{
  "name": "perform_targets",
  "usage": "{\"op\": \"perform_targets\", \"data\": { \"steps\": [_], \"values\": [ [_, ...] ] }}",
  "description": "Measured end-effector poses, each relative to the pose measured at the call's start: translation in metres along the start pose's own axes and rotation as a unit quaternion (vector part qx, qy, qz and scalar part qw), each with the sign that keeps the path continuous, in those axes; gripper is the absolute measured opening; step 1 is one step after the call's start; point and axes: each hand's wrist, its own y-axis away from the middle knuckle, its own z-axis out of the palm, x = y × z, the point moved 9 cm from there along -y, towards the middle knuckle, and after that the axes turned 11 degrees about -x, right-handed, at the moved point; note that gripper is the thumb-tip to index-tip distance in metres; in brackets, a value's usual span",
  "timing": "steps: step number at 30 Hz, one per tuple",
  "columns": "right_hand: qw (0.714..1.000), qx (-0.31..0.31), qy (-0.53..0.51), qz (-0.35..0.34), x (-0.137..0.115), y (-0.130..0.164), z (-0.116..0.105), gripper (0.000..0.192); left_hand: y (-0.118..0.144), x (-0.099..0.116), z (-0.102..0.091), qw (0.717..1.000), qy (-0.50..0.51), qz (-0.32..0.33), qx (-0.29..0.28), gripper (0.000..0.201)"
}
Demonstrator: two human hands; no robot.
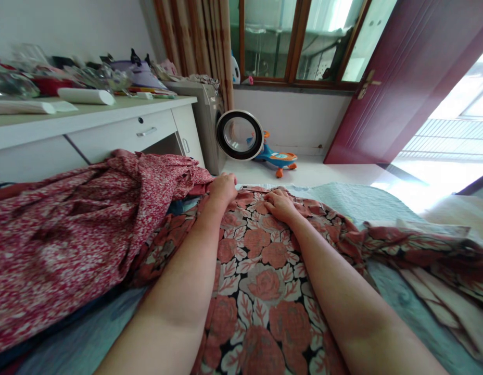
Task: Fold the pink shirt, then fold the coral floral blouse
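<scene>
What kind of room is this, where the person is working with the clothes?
Probably a bedroom in a home that also serves for laundry: both hands rest on a rose-print garment spread over a bed, and a washing machine stands open by the desk.

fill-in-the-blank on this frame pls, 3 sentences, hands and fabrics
1. Both hands rest on the rose-print garment near its ____ edge.
2. The left hand lies beside a heap of red ____-patterned cloth.
3. Beyond the right hand, the washing machine door stands ____.

Missing: far; floral; open
</scene>
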Motion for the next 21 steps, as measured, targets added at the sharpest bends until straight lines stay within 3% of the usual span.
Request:
{"op": "perform_targets", "data": {
  "steps": [3, 5, 9, 15, 21],
  "values": [
    [1.0, -0.001, 0.002, -0.004, -0.001, 0.0, 0.0, 0.03, -0.001, 0.03, 0.029, 0.992, 0.002, 0.066, -0.105, 0.021],
    [1.0, 0.0, 0.001, -0.004, 0.0, 0.0, 0.0, 0.03, 0.001, 0.033, 0.043, 0.99, -0.007, 0.061, -0.126, 0.023],
    [1.0, 0.023, 0.0, 0.01, 0.005, 0.001, -0.003, 0.03, 0.006, 0.019, 0.055, 0.996, 0.001, 0.007, -0.089, 0.03],
    [0.997, 0.052, 0.002, 0.058, 0.026, 0.006, -0.008, 0.032, 0.008, 0.007, 0.059, 0.999, -0.002, -0.036, -0.012, 0.031],
    [0.977, 0.076, -0.014, 0.198, 0.069, 0.012, -0.016, 0.034, 0.011, 0.009, 0.06, 1.0, -0.009, -0.023, -0.002, 0.032]
  ]
}}
